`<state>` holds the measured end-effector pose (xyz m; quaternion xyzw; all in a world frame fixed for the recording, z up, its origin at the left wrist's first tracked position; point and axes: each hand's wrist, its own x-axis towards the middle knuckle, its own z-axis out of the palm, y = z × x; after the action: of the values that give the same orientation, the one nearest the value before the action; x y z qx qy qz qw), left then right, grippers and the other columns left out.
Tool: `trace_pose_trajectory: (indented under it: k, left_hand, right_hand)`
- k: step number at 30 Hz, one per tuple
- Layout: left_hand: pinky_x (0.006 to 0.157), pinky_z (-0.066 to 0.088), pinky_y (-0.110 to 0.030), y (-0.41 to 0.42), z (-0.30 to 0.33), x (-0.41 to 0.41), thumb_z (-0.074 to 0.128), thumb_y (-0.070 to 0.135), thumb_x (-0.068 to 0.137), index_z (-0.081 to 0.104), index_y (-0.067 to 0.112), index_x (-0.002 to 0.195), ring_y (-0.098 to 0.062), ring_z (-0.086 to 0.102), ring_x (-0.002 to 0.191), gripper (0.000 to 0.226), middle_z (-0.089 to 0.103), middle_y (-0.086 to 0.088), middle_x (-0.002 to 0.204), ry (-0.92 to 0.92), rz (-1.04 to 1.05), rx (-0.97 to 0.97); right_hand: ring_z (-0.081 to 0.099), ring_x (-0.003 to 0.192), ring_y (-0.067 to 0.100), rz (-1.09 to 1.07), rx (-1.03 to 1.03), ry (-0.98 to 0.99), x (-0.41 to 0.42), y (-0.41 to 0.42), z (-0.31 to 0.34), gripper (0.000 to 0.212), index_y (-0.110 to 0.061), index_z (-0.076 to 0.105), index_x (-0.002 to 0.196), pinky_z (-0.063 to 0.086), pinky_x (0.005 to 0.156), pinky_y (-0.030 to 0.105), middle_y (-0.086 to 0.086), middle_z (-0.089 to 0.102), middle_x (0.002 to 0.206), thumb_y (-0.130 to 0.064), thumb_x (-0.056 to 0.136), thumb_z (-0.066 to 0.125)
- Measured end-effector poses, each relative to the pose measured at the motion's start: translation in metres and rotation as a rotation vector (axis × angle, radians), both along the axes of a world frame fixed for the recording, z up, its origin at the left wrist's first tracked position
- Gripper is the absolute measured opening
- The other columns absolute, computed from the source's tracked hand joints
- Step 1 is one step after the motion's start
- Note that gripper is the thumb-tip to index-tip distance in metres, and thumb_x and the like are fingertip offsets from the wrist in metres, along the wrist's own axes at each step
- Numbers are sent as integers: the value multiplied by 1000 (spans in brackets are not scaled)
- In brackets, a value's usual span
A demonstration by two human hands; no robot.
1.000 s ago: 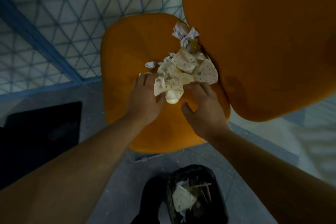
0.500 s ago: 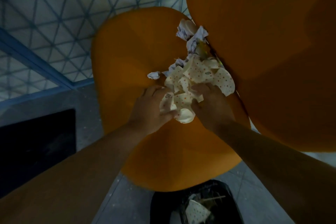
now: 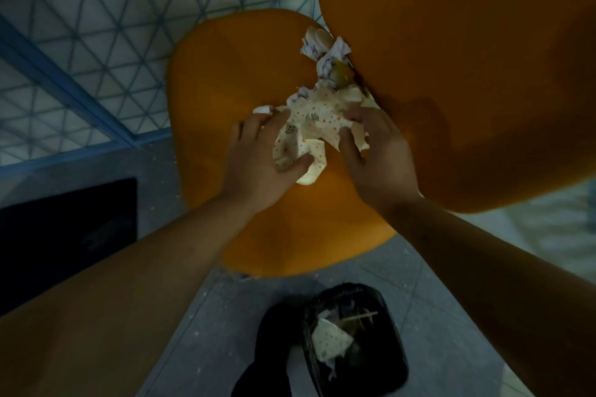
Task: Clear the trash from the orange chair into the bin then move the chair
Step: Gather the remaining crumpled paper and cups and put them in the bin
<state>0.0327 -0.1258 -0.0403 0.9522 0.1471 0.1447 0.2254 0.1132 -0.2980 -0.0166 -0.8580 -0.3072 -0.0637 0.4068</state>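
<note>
The orange chair [image 3: 225, 80] fills the middle of the view, its backrest at the upper right. On the seat lies a heap of spotted paper trash [image 3: 319, 121]. My left hand [image 3: 258, 158] grips the heap's left side, thumb curled over a spotted piece. My right hand [image 3: 377, 155] grips the right side, fingers dug into the paper. Crumpled white paper [image 3: 325, 48] sits farther back by the backrest, untouched. A small white scrap [image 3: 263, 109] lies beside my left fingers. The black bin [image 3: 392, 345] stands on the floor below the seat's front edge and holds spotted paper and sticks.
A black mat [image 3: 64, 235] lies on the grey floor at the left. A blue-framed wall with a triangle pattern [image 3: 96, 26] stands behind the chair. Pale tiled floor [image 3: 548, 235] shows at the right, under the backrest.
Both hands have closed in from the heap's front edge and bunched the spotted paper between them. The view has shifted, so more of the bin shows again.
</note>
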Motion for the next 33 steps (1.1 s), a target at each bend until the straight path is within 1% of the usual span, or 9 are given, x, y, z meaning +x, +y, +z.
trace_pose_trajectory:
  k: [4, 9, 13, 18, 21, 24, 26, 29, 33]
  left_hand:
    - [98, 36, -41, -52, 5, -31, 59, 64, 81, 49, 22, 133, -30, 44, 118, 68, 50, -6, 130, -59, 1, -24]
    - [91, 40, -41, -111, -8, -72, 62, 56, 83, 52, 20, 130, -28, 44, 114, 61, 52, -6, 128, -106, -20, -87]
    - [94, 37, -39, -145, -24, -95, 60, 55, 85, 51, 17, 131, -27, 42, 117, 60, 51, -8, 132, -99, -52, -126]
    - [99, 36, -39, -188, -59, -126, 66, 47, 84, 54, 13, 130, -28, 44, 120, 58, 52, -10, 132, -139, -101, -156]
    - [98, 39, -40, -200, -92, -146, 70, 44, 80, 54, 14, 130, -27, 44, 119, 61, 52, -8, 130, -92, -126, -160]
    - [97, 40, -36, -208, -125, -164, 72, 43, 80, 54, 13, 131, -25, 44, 118, 62, 53, -7, 129, -51, -95, -167]
    - [97, 41, -37, -216, -145, -175, 70, 46, 81, 51, 14, 133, -25, 43, 119, 64, 51, -7, 131, -5, -95, -198]
    - [99, 43, -44, -227, -179, -187, 67, 54, 80, 45, 18, 136, -24, 39, 123, 70, 47, -5, 137, 132, -114, -241]
    - [113, 27, -52, -235, -210, -188, 70, 57, 77, 33, 23, 147, -29, 20, 143, 86, 28, -4, 156, 498, -159, -252]
  right_hand:
    - [55, 100, 20, 6, 13, -31, -39, -47, 1, 27, -9, 54, 121, 36, 73, 22, 7, 59, 115, -23, 99, 47]
    - [55, 95, 21, -44, 28, 87, -80, -117, -20, 21, -11, 52, 116, 51, 73, 37, 6, 55, 110, -19, 98, 45]
    - [56, 94, 22, -33, -99, 128, -108, -161, -55, 19, -14, 52, 116, 42, 71, 28, 6, 56, 110, -18, 98, 46]
    - [57, 104, 25, 28, -227, 327, -148, -188, -131, 24, -16, 54, 118, 43, 78, 28, 4, 57, 116, -22, 96, 45]
    - [53, 112, 25, 119, -417, 500, -171, -194, -185, 32, -20, 47, 129, 45, 82, 33, 3, 52, 127, -27, 97, 45]
    - [42, 127, 28, 210, -724, 597, -184, -206, -222, 50, -23, 32, 143, 43, 97, 43, 3, 40, 144, -40, 96, 44]
    - [41, 127, 29, 203, -748, 614, -187, -214, -230, 51, -23, 32, 143, 42, 98, 45, 3, 40, 144, -39, 96, 45]
    - [42, 126, 28, 129, -615, 587, -180, -223, -230, 45, -19, 36, 139, 43, 98, 44, 7, 44, 140, -30, 97, 47]
    - [46, 122, 28, 149, -496, 526, -164, -221, -220, 44, -16, 38, 140, 44, 98, 42, 10, 47, 136, -24, 97, 46]
